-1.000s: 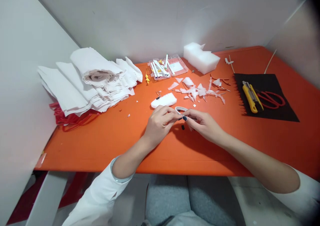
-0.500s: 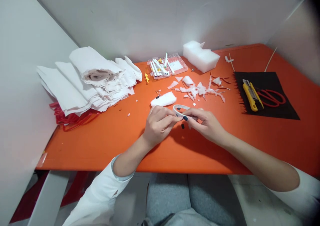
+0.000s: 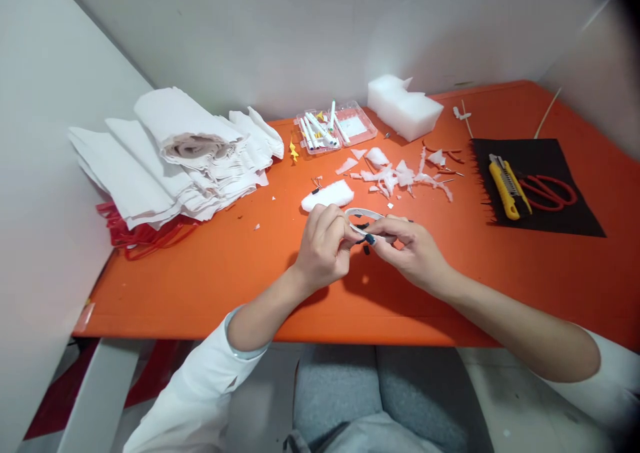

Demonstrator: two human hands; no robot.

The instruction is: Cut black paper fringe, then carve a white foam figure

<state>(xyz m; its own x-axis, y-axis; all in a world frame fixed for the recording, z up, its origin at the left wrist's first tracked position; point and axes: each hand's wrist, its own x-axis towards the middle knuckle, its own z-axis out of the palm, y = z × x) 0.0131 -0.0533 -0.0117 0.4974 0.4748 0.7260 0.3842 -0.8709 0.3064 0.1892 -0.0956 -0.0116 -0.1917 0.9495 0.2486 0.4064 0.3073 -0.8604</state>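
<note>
A thin white ring that looks like a nearly used-up roll of tape (image 3: 365,212) is between my hands above the table's front half. My right hand (image 3: 414,251) grips the roll, fingers on top and thumb along its near edge. My left hand (image 3: 324,245) is closed, its fingertips pinched at the roll's near left edge, where what lies between them is too small to make out. A small black piece (image 3: 367,250) is just below the fingertips. Behind my left hand lies an oblong white foam piece (image 3: 330,195) with a black bit at its left end.
White foam scraps (image 3: 395,176) lie beyond my hands, with a white foam block (image 3: 407,109) behind. A yellow utility knife (image 3: 509,187) and red-handled scissors (image 3: 550,193) rest on black sheet (image 3: 575,216). Markers fill a plastic case (image 3: 357,129); white sheets (image 3: 145,166) are piled left.
My left hand has turned and curled its fingers more tightly at the roll's edge, shifting slightly right. My right hand holds the roll in nearly the same place. The view shifted slightly.
</note>
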